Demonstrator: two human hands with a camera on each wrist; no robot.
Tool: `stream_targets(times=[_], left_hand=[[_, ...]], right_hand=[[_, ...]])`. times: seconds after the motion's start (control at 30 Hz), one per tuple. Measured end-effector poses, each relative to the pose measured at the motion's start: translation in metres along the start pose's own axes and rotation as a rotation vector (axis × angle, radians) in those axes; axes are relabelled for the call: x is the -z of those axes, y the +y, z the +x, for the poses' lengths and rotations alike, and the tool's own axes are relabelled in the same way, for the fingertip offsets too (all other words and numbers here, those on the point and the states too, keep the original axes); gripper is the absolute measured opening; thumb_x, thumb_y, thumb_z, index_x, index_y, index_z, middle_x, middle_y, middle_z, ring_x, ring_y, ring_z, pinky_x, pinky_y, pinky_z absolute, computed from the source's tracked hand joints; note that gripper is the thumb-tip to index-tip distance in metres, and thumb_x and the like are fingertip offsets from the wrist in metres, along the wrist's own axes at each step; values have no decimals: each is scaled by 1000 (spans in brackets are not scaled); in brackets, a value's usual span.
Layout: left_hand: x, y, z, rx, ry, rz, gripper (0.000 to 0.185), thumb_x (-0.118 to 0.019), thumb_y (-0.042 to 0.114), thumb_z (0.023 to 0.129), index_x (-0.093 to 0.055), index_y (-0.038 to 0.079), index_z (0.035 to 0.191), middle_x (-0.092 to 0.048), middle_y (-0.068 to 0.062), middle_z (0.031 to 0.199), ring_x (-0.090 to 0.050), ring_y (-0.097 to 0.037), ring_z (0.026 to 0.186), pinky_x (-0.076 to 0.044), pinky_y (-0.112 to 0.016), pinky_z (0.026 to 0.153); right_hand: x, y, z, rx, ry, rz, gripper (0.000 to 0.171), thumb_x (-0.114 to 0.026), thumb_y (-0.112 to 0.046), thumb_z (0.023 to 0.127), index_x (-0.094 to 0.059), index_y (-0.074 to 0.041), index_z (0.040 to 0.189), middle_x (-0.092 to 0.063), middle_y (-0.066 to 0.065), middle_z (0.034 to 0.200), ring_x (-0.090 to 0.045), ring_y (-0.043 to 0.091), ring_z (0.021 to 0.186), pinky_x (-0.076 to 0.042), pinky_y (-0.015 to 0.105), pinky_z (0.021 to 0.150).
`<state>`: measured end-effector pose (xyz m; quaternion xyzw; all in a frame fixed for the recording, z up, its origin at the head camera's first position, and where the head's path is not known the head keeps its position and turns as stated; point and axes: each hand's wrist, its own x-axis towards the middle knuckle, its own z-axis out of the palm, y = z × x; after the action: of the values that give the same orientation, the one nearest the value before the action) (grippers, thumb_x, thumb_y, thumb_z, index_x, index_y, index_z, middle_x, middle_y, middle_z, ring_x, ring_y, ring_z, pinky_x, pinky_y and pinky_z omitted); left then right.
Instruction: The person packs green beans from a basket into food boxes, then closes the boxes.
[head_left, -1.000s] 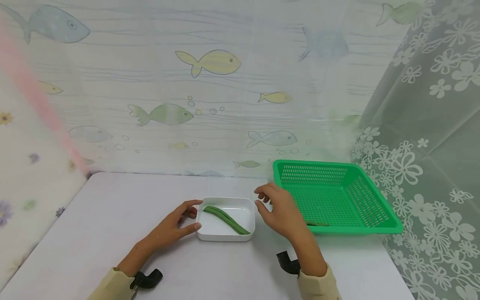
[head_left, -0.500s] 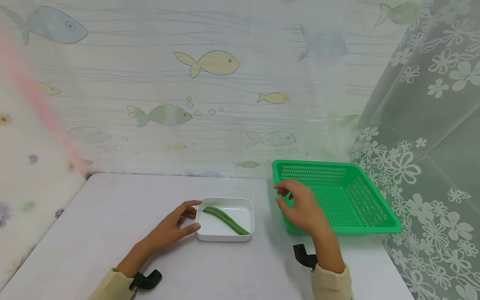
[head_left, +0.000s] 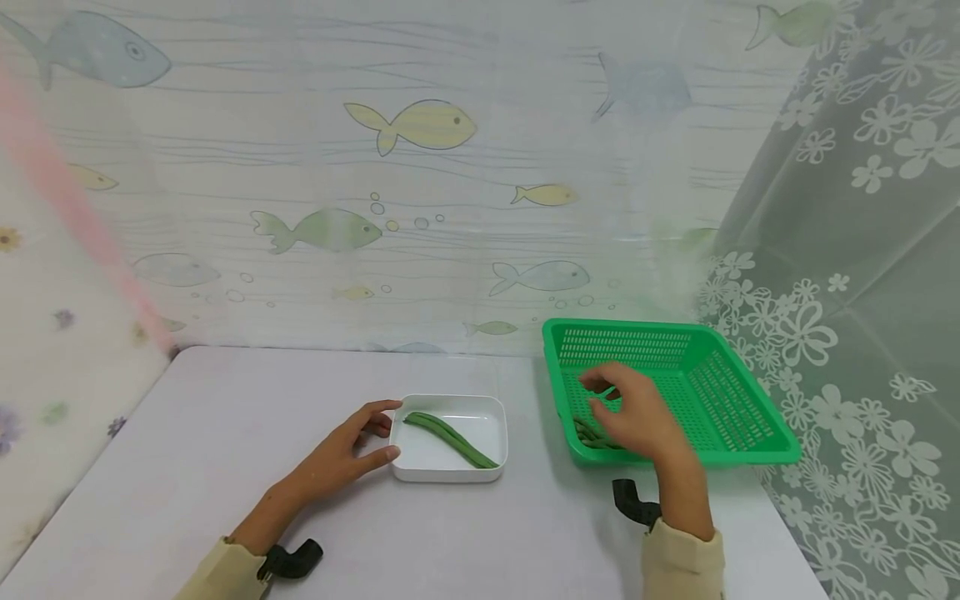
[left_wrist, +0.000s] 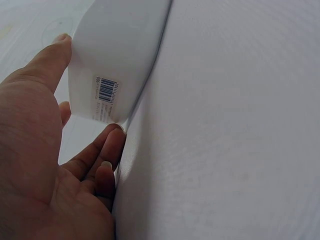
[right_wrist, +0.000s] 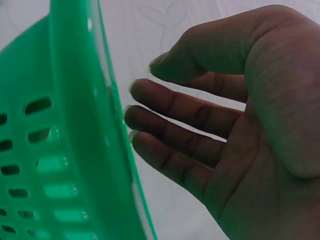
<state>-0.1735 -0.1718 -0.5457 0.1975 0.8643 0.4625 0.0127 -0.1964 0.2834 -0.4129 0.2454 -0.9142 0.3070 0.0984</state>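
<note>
My left hand (head_left: 384, 431) holds the left end of a white dish (head_left: 491, 414) between thumb and fingers. One long green bean (head_left: 452, 440) lies slantwise in the dish. The left wrist view shows the dish's wall (left_wrist: 125, 45) with a barcode label (left_wrist: 107, 90) and my thumb (left_wrist: 47, 67) pressed against it. My right hand (head_left: 594, 397) hovers over the near left corner of a green basket (head_left: 720, 392), fingers loosely spread and holding nothing. A few green beans (head_left: 591, 435) lie in that corner under the hand. The right wrist view shows the basket rim (right_wrist: 75, 125) beside my bare fingers (right_wrist: 190, 117).
A pale table (head_left: 225, 433) carries both containers. A fish-print curtain (head_left: 412, 167) hangs close behind, and a flowered curtain (head_left: 862, 292) stands right of the basket. Black wrist mounts (head_left: 633, 502) sit by my sleeves.
My right hand has moved from beside the dish rightward to over the basket's near left corner. The left hand and the dish have stayed put.
</note>
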Motion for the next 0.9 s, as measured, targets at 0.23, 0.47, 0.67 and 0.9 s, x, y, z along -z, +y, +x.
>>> stream_targets(times=[0.23,0.47,0.67,0.9], left_hand=[[1,-1,0,4,-4,-8,67,-75,42,100,-41,39,158,-60,3,136,-61,-18,125,-46,-47,107],[1,0,1,2,-6,-1,67,-75,43,101,-41,39,158,-60,3,135,-61,-18,125,-46,-48,107],[0,-1,1,-1,-4,3,67,-75,42,101,-41,39,158,-60,3,134,-61,-18,125,-46,-47,107],[0,1,0,-1,0,7,68,-75,42,101,-41,38,159,-60,3,134,-61,-18,124,-46,-47,106]], right_hand=[[5,12,-4,-64,-80,37,30,-64,7,96,-70,2,125,-73,17,119,-70,36,108,-56,56,92],[2,21,-7,-152,-178,-6,28,-60,3,100,-72,0,126,-75,13,117,-70,35,110,-56,56,94],[-3,27,-6,-233,-266,-5,29,-58,0,101,-74,-4,125,-74,8,113,-69,31,106,-56,51,90],[-3,26,-5,-252,-335,14,27,-62,1,96,-77,-8,117,-75,6,111,-69,27,101,-55,46,85]])
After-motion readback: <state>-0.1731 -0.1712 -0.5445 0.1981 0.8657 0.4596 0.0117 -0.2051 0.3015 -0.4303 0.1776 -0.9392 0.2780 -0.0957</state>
